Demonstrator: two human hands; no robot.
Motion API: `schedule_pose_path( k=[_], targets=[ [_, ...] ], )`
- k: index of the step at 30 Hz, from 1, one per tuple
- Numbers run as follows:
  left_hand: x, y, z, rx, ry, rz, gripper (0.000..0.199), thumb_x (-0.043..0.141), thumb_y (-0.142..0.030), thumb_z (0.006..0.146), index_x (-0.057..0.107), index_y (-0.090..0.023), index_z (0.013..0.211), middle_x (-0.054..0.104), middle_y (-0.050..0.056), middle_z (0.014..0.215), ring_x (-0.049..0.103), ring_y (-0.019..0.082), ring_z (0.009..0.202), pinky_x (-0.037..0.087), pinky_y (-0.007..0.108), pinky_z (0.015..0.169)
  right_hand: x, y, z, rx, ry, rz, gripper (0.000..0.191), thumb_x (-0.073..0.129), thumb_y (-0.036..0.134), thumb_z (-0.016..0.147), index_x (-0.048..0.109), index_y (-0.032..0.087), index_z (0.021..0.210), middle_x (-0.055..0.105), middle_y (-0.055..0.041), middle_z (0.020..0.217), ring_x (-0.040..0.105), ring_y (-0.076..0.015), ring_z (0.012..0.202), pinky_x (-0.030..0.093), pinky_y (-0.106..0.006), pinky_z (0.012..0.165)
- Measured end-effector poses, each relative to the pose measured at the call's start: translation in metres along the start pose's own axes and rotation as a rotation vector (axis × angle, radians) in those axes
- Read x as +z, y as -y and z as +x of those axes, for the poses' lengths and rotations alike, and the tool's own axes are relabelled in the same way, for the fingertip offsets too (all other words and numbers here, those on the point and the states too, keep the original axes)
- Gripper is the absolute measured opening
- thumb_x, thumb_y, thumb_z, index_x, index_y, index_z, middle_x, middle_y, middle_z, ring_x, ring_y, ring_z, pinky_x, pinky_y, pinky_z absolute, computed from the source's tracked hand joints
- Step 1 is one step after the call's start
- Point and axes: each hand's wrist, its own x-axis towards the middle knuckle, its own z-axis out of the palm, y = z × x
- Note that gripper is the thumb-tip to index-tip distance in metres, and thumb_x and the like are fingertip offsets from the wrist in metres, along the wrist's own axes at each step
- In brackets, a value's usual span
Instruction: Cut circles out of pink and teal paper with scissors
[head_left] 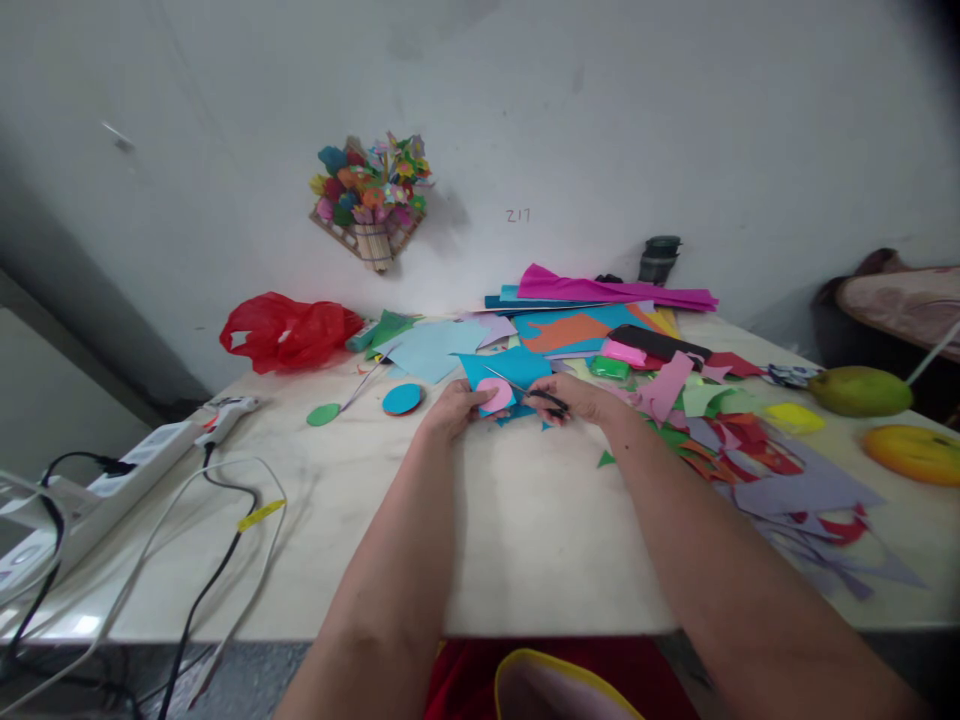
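Observation:
My left hand [452, 408] pinches a pink paper circle [496, 394] against a sheet of blue paper [517, 365]. In my right hand [574, 396] is a pair of scissors [550, 398] with dark handles, its blades lying across the blue paper beside the circle's upper edge. Small blue scraps [546, 426] lie on the table just below the hands. Left of my left hand rests a blue paper disc [402, 399], and farther left a green paper circle [323, 414].
Paper scraps [780, 455] cover the table's right side, with a mango [861, 390] and a yellow fruit [911, 452] near the edge. Coloured sheets, a dark phone-like object [660, 342] and a red plastic bag [289, 330] lie behind. Cables and a power strip [142, 465] are left.

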Motion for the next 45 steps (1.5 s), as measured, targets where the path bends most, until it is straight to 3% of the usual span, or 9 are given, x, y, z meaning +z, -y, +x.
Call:
schedule_pose_path(
  k=[13,28,37,45],
  targets=[
    [-0.007,0.003,0.003,-0.030,0.026,-0.017,0.038,0.086,-0.035,0.061,0.071,-0.006,0.082,0.072,0.012,0.070,0.067,0.019,0.057,0.050,0.024,0.051,-0.002,-0.003,0.001,-0.015,0.001,-0.081,0.025,0.069,0.037,0.072,0.057,0.016,0.068,0.056,0.0031,0.047,0.046,-0.0068,0.036,0.028,-0.020,0.036],
    [-0.005,-0.005,-0.004,-0.093,0.036,-0.015,0.032,0.083,-0.031,0.066,0.072,-0.005,0.082,0.071,0.013,0.067,0.065,0.017,0.054,0.051,0.025,0.052,-0.010,-0.010,0.004,0.005,0.038,0.012,0.025,0.071,0.039,0.070,0.065,0.016,0.075,0.055,0.0034,0.047,0.049,-0.0086,0.039,0.032,-0.020,0.035],
    [-0.006,-0.005,-0.004,-0.086,0.081,-0.007,0.034,0.086,-0.032,0.061,0.072,-0.005,0.076,0.070,0.014,0.065,0.065,0.018,0.053,0.049,0.025,0.050,-0.008,0.007,-0.007,0.044,0.046,0.014,0.018,0.070,0.030,0.068,0.067,0.013,0.074,0.055,0.0026,0.047,0.048,-0.0083,0.040,0.035,-0.020,0.036],
    [-0.005,-0.008,-0.007,-0.069,0.136,0.003,0.037,0.089,-0.035,0.054,0.070,-0.006,0.068,0.067,0.010,0.057,0.063,0.017,0.050,0.049,0.024,0.050,-0.010,0.007,-0.009,0.072,0.062,0.049,0.012,0.066,0.026,0.065,0.066,0.015,0.068,0.052,0.0031,0.044,0.044,-0.0078,0.039,0.033,-0.021,0.036]
  ],
)
